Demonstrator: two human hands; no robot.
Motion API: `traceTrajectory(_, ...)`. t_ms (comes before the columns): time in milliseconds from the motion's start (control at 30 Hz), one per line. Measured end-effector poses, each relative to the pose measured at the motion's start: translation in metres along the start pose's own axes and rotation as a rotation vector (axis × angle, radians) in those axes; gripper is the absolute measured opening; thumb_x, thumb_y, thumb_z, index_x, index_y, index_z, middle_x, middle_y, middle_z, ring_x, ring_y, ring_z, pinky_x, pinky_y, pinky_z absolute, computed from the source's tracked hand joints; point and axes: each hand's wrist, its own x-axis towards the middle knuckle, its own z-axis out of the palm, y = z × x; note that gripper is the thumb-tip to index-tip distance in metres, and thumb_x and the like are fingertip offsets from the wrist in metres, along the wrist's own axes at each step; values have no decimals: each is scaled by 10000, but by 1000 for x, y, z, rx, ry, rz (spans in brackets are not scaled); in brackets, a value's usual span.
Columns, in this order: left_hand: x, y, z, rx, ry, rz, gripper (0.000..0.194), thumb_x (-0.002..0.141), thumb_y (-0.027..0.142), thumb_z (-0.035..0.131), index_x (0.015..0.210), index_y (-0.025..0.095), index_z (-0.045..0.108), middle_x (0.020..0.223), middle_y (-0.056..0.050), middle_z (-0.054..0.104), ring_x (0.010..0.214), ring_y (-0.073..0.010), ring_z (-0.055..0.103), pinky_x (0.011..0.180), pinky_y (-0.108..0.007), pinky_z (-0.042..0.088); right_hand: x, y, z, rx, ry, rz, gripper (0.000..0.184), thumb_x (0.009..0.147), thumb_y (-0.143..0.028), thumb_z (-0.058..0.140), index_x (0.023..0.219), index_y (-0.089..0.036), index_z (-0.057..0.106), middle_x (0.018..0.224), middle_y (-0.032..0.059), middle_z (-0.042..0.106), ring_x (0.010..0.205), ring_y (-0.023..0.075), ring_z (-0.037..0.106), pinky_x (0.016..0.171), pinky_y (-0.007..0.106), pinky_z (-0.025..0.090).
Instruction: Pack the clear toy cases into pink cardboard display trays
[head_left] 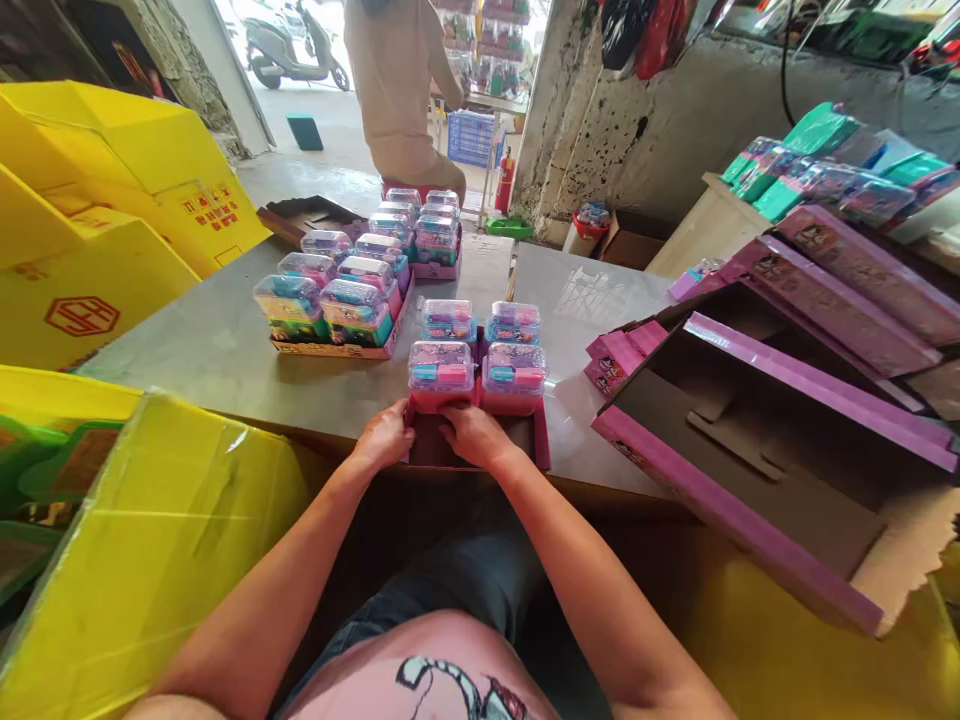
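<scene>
A pink cardboard display tray [541, 445] lies at the near edge of the grey table [217, 350]. Several clear-lidded boxes of colourful items stand in it; the near left box [440, 375] and near right box [514, 378] are closest to me. My left hand [385, 436] is curled at the tray's near left corner, touching the near left box. My right hand [474, 432] is curled beside it, fingertips at the base of the same box. What the fingers grip is hidden.
A full tray [341, 300] of the same boxes sits farther back, another [435, 225] behind it. Open pink cartons [750, 430] lie at the right, yellow cartons [97, 230] at the left. A person [401, 90] stands beyond the table.
</scene>
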Motion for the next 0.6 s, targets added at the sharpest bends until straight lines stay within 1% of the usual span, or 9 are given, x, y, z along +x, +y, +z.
traceTrajectory(67,0,0,-2,-13,6,40,464,823,173,503,1282,187,570,1174,-120,710,1057,-264,674,877,-335,501,8,1,3,26,27,58,332,957,-161,499,1237,-195,673,1271,85,683,1171,199,636,981,278,495)
traceTrajectory(167,0,-5,-4,-32,1,76,478,826,179,496,1298,192,568,1176,-102,713,1058,-250,675,875,-319,502,14,-1,3,42,36,131,333,955,-148,472,1176,-227,709,1247,62,703,1162,197,651,987,277,496)
traceTrajectory(267,1,-9,-1,-20,-4,90,449,840,199,472,1278,193,567,1131,-97,720,1026,-244,686,839,-306,508,10,-2,-5,44,2,100,325,924,-178,559,1221,-211,688,1292,72,680,1214,207,623,1014,275,481)
traceTrajectory(333,1,-8,4,19,17,82,405,865,225,454,1254,196,563,1138,-106,711,1028,-251,686,834,-317,511,2,2,-16,21,-31,82,358,911,-244,621,1264,-203,661,1289,88,677,1188,215,637,982,274,497)
traceTrajectory(400,-3,-5,8,101,126,43,391,892,267,443,1256,164,540,1194,-152,671,1062,-285,670,844,-354,518,-8,9,-30,-51,-65,130,338,939,-313,601,1254,-207,663,1219,95,709,1097,222,682,903,285,530)
traceTrajectory(467,-10,3,11,185,302,28,389,916,316,428,1228,108,530,1188,-207,631,1077,-330,644,853,-406,522,-13,13,-42,-170,-101,207,298,975,-327,541,1193,-194,694,1128,110,740,1005,240,714,821,307,550)
traceTrajectory(500,-15,8,13,203,384,62,387,928,341,418,1200,92,533,1155,-218,624,1069,-343,633,858,-427,522,-14,13,-47,-223,-118,235,285,979,-316,533,1155,-181,712,1092,120,748,980,251,720,795,316,554)
traceTrajectory(533,-20,13,14,196,434,139,375,939,365,411,1164,95,542,1113,-212,625,1056,-345,627,869,-439,520,-15,11,-51,-260,-133,259,267,973,-300,545,1113,-166,728,1057,128,753,955,259,723,773,320,557)
traceTrajectory(600,-32,28,18,124,431,380,325,953,409,414,1081,155,569,1042,-169,640,1019,-323,627,881,-437,524,-21,4,-59,-276,-140,306,204,944,-268,602,1018,-146,748,974,106,759,889,243,722,741,306,561)
